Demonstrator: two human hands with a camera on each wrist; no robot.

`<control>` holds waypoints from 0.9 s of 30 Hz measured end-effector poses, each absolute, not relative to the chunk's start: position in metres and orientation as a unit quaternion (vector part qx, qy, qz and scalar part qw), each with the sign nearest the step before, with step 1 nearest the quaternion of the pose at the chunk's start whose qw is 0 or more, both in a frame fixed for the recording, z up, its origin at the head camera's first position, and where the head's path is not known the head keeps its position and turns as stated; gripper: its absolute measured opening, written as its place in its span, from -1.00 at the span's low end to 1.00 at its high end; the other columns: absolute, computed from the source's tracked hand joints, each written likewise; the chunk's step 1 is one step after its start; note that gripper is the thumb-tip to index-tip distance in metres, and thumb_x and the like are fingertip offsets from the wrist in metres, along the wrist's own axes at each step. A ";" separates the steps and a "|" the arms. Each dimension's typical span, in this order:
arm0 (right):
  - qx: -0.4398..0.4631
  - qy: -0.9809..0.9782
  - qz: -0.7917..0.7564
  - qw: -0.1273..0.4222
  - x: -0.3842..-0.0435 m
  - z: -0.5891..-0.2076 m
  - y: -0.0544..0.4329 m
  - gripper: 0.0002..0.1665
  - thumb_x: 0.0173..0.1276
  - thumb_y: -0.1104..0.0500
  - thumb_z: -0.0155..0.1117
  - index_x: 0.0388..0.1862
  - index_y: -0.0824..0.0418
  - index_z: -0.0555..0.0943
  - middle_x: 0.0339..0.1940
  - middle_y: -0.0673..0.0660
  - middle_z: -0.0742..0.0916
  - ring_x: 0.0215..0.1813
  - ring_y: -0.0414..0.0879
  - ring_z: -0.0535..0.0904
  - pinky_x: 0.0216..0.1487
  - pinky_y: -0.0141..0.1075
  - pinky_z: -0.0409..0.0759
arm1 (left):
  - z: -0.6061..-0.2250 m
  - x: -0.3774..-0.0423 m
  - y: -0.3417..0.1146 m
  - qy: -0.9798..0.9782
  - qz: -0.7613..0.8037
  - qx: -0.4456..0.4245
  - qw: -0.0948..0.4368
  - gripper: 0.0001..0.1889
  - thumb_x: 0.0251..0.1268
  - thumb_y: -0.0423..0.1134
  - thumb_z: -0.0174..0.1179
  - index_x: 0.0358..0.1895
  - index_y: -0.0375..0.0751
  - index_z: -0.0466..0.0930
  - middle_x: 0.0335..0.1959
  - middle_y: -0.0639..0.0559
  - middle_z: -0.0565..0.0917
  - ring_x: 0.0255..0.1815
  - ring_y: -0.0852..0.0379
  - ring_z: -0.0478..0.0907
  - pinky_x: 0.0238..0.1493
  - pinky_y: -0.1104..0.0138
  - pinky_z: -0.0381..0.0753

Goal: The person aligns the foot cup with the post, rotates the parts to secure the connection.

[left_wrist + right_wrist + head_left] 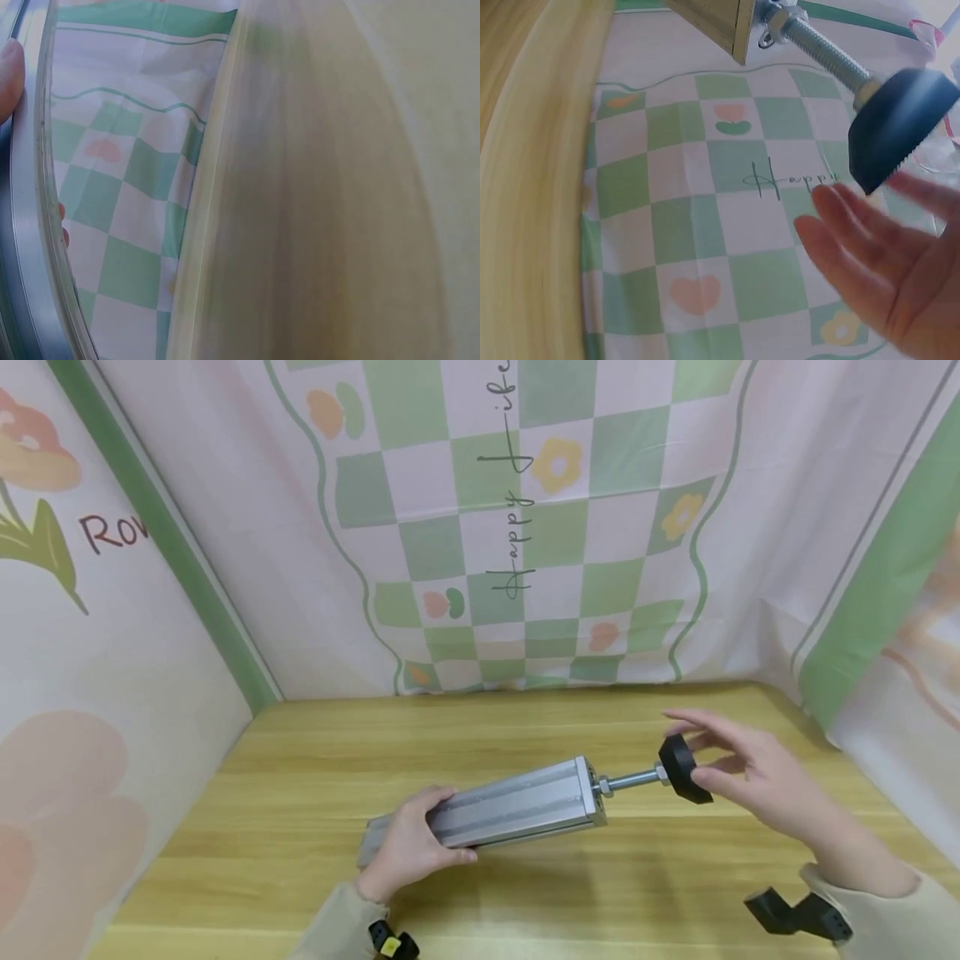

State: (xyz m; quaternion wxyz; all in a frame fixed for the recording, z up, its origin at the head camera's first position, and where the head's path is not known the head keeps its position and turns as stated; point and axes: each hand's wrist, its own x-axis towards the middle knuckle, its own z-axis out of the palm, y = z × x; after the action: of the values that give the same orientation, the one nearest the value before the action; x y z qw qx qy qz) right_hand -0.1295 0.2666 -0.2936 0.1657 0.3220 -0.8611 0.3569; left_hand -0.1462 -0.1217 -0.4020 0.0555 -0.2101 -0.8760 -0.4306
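Note:
A silver aluminium profile (517,802) is held slightly tilted over the table, and my left hand (412,843) grips it near its left end. In the left wrist view the profile (34,187) runs along the left edge, with a fingertip (9,79) on it. From its right end a threaded rod (633,779) with nuts sticks out, carrying a black levelling foot (682,768). My right hand (765,768) is at that foot, thumb by its edge. In the right wrist view the fingers of the right hand (900,270) are loosely extended beside the foot (900,124).
A wood-grain table (322,760) lies beneath. Behind it hangs a green-and-white checked curtain (495,543) with lettering, and printed fabric closes in both sides. Each sleeve has a small black device (798,914) near the wrist.

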 end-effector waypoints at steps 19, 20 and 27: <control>0.490 -0.760 0.382 0.193 -0.129 -0.292 0.272 -0.25 -0.05 0.40 0.49 0.15 0.58 0.42 0.28 0.04 0.51 0.14 -0.30 0.52 -0.05 -0.57 0.55 | -0.400 -0.145 -0.122 -0.881 -0.421 -0.209 0.056 -0.19 -0.35 -0.16 0.60 0.13 -0.36 0.50 0.09 -0.17 0.59 0.08 -0.11 0.54 0.08 0.01 0.52; 0.468 -0.776 0.375 0.195 -0.128 -0.293 0.273 -0.21 -0.12 0.45 0.50 0.17 0.53 0.43 0.26 -0.04 0.53 0.08 -0.34 0.54 -0.11 -0.58 0.56 | -0.400 -0.145 -0.122 -0.881 -0.422 -0.209 0.054 -0.19 -0.34 -0.15 0.59 0.14 -0.35 0.50 0.09 -0.16 0.58 0.09 -0.11 0.54 0.08 0.01 0.52; 0.293 -0.856 0.389 0.175 -0.124 -0.297 0.269 -0.42 0.02 0.46 0.39 0.08 0.16 0.59 -0.30 -0.30 0.67 -0.41 -0.39 0.60 -0.44 -0.55 0.51 | -0.400 -0.145 -0.122 -0.880 -0.422 -0.213 0.045 -0.18 -0.31 -0.12 0.59 0.15 -0.37 0.49 0.11 -0.19 0.57 0.11 -0.13 0.52 0.09 -0.01 0.51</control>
State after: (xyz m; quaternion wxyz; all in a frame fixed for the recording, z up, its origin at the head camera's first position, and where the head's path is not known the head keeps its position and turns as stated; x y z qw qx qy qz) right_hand -0.1240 0.2695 -0.2969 0.1751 0.2934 -0.8556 0.3887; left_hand -0.1446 -0.1220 -0.4004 0.0453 -0.2129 -0.8803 -0.4216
